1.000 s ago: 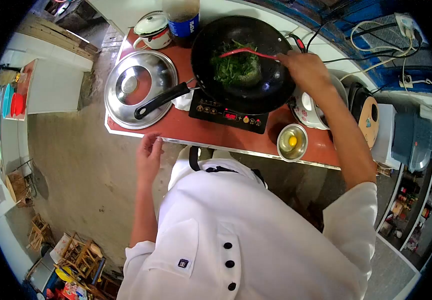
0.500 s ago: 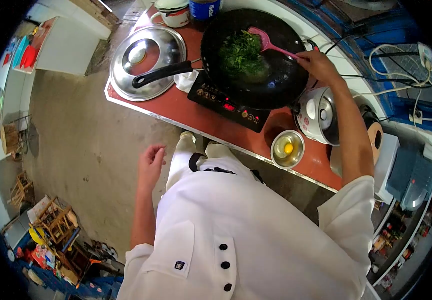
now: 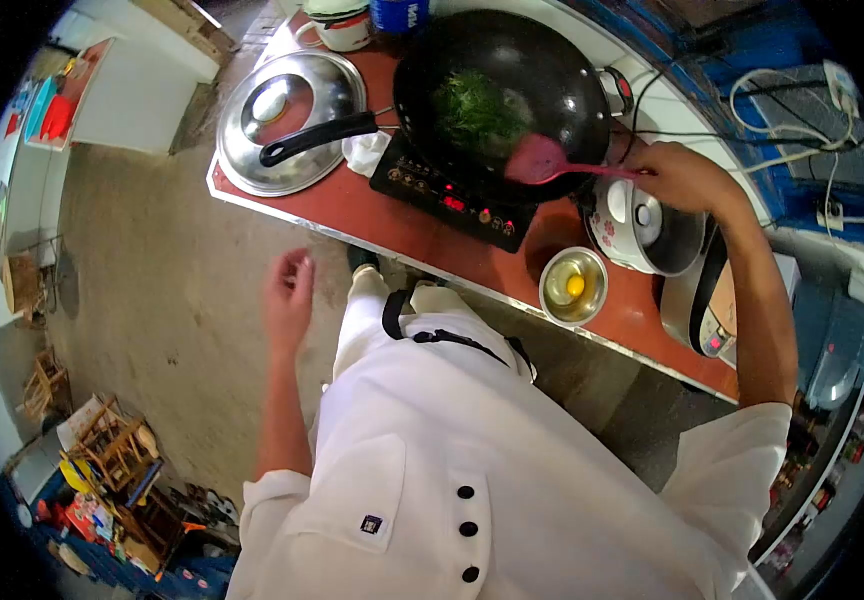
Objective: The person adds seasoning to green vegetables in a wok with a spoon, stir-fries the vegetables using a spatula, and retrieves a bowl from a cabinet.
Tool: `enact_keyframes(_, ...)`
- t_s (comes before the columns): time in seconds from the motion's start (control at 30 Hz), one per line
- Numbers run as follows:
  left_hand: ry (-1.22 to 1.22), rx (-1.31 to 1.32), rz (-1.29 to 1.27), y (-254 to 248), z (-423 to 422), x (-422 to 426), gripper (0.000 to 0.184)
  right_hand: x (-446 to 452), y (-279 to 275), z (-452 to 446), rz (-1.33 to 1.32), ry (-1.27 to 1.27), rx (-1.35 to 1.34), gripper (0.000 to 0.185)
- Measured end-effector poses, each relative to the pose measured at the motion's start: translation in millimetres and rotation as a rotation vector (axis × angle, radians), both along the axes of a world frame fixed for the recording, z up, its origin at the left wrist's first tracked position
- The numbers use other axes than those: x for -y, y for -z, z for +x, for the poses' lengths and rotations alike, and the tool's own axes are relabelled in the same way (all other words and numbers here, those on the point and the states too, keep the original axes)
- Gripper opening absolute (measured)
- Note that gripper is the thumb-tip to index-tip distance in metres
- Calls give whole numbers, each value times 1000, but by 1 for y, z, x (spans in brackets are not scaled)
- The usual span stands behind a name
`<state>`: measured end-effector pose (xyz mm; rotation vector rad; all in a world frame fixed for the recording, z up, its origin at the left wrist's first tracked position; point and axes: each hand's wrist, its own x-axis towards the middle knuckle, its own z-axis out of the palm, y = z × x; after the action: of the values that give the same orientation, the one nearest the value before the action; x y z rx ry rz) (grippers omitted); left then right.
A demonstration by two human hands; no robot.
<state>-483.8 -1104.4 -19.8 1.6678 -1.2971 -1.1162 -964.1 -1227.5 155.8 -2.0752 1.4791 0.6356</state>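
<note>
My right hand [image 3: 690, 178] is closed round the handle end of a pink spatula [image 3: 542, 160]. The spatula's broad head is at the wok's near right rim, apart from the greens. Chopped leafy greens [image 3: 477, 110] lie in the dark wok [image 3: 567, 85], which sits on an induction cooker [image 3: 449, 200] with lit red digits. Away from the counter, my left hand [image 3: 290, 292] hangs over the floor with nothing in it, its fingers loosely bent and slightly blurred. A metal bowl [image 3: 559, 312] with a cracked raw egg [image 3: 575, 286] stands near the counter's front edge.
Left of the wok, a steel lid [image 3: 324, 88] lies on the red counter [image 3: 352, 208], under the wok's long handle [image 3: 317, 138]. A white pot [image 3: 620, 220] stands to the right. Behind it run loose cables [image 3: 782, 125]. An enamel mug [image 3: 345, 30] is at the far left.
My right hand has drawn the spatula back from the greens to the wok's near right rim. My left hand has shifted slightly up and left. The view has shifted a little.
</note>
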Motion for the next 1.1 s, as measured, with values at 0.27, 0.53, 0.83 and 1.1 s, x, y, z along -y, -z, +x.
enact_keyframes(0.27,161,695,-632,-30,8,139,36,-13,86,63,1,171,187,29)
enact_keyframes(0.53,401,240,-356,-8,36,169,34,-31,32,90,110,952,219,32)
enact_keyframes(0.83,554,83,-276,-13,49,181,37,-41,32,105,-249,384,-210,24)
enact_keyframes(1.1,575,70,-257,-14,52,184,39,5,16,102,-277,425,-158,21)
